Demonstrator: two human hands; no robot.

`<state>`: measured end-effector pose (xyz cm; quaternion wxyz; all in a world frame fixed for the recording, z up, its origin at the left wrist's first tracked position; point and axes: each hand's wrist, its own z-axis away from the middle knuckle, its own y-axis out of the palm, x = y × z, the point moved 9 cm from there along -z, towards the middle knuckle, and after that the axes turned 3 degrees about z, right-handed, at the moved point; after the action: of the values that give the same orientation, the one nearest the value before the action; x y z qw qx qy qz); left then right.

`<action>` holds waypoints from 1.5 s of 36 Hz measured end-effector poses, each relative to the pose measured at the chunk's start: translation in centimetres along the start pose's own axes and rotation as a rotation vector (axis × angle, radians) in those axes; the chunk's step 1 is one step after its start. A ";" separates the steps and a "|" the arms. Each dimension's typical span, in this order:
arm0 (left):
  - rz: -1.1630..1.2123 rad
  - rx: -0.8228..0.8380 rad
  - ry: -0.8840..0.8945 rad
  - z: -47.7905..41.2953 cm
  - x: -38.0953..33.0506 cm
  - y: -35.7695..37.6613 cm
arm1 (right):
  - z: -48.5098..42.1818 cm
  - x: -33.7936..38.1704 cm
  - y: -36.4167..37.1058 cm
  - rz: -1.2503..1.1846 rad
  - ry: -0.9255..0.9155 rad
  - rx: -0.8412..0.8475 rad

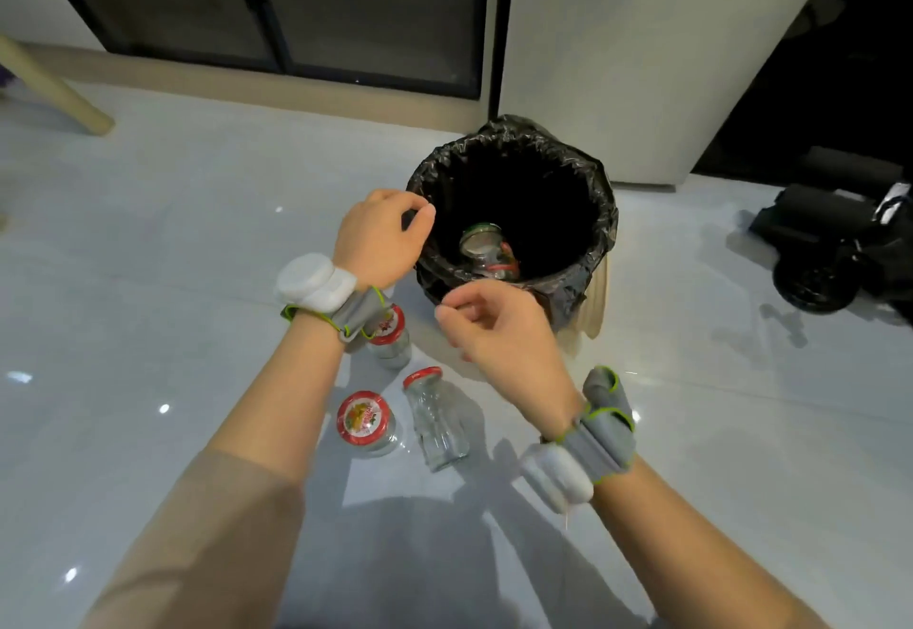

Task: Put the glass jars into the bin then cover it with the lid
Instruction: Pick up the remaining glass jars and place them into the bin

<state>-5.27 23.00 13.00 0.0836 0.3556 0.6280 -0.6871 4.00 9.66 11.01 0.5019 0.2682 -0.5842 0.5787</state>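
A bin (595, 305) lined with a black bag (600, 213) stands on the floor, and at least one glass jar (486, 253) with a red-rimmed lid lies at its bottom. My left hand (378, 238) is curled over the bin's left rim, pinching the bag edge. My right hand (504, 332) hovers at the near rim with loosely curled fingers and nothing in it. Three jars are on the floor near me: one upright (393, 342) partly hidden by my left wrist, one upright with a red lid (365, 423), and one on its side (437, 423). I see no bin lid.
The floor is glossy pale tile. A dark wheeled device (840, 253) lies at the right. A white wall panel (642, 60) rises behind the bin, with dark glass doors (296, 1) to its left. A beige furniture leg (54, 85) slants in at the far left.
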 end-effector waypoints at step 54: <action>0.020 -0.064 0.002 -0.1 0.8 -2.4 | 1.7 -12.1 7.0 0.146 0.249 0.436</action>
<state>-7.16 23.78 14.50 0.1013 0.3598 0.6461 -0.6654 1.51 6.09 -2.42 0.4571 0.2537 -0.3971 0.7543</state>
